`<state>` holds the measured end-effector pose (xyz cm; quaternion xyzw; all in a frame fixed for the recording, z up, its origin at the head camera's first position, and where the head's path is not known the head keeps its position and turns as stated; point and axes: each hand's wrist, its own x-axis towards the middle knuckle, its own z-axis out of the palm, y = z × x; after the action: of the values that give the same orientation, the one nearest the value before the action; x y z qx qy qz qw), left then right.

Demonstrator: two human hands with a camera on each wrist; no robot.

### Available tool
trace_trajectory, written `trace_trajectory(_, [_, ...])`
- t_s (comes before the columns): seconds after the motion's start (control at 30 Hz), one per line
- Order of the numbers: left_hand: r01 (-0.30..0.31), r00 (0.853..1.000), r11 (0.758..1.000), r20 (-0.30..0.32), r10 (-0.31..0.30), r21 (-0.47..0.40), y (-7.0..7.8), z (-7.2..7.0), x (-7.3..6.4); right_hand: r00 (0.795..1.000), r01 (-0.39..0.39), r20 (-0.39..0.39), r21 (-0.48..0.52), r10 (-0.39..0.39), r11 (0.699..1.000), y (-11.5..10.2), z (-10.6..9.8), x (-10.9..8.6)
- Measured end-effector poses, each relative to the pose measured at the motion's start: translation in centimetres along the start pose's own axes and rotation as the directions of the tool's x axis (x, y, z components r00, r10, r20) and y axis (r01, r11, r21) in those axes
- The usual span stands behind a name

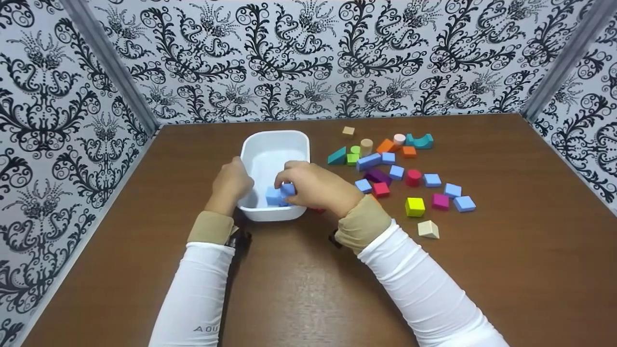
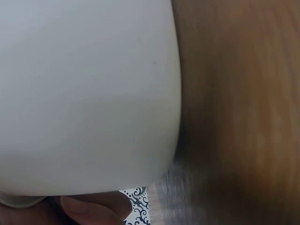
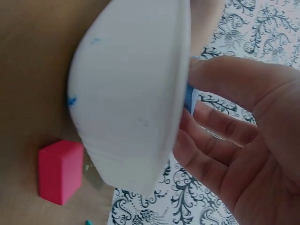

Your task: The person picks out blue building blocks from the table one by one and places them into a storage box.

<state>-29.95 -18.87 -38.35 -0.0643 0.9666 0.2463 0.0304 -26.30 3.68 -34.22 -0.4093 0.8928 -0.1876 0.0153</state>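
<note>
A white plastic tub (image 1: pixel 275 216) stands on the table, left of the middle. My left hand (image 1: pixel 230 184) grips its left rim; in the left wrist view the tub wall hides most of the fingers. Over the right rim reaches my right hand (image 1: pixel 318 187), pinching a blue block (image 1: pixel 288 190) between thumb and fingers just inside the tub. Another blue block (image 1: pixel 273 196) lies on the tub floor by the held one. In the right wrist view the tub wall covers most of the held blue block (image 3: pixel 189 99).
A red block (image 3: pixel 61 172) lies close outside the tub's right wall. Farther right spread several blue blocks (image 1: pixel 432 180), a yellow cube (image 1: pixel 415 207), a cream triangular block (image 1: pixel 428 229), a red cylinder (image 1: pixel 413 178) and a teal arch (image 1: pixel 420 140). Patterned walls (image 1: pixel 308 58) border the table.
</note>
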Motion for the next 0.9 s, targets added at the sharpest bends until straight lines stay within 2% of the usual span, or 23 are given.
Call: trace_trajectory(0.9, [0.015, 1.000, 1.000, 0.006, -0.015, 0.002, -0.05, 0.10, 0.15, 0.999, -0.030, 0.020, 0.021, 0.029, 0.999, 0.19, 0.62, 0.06])
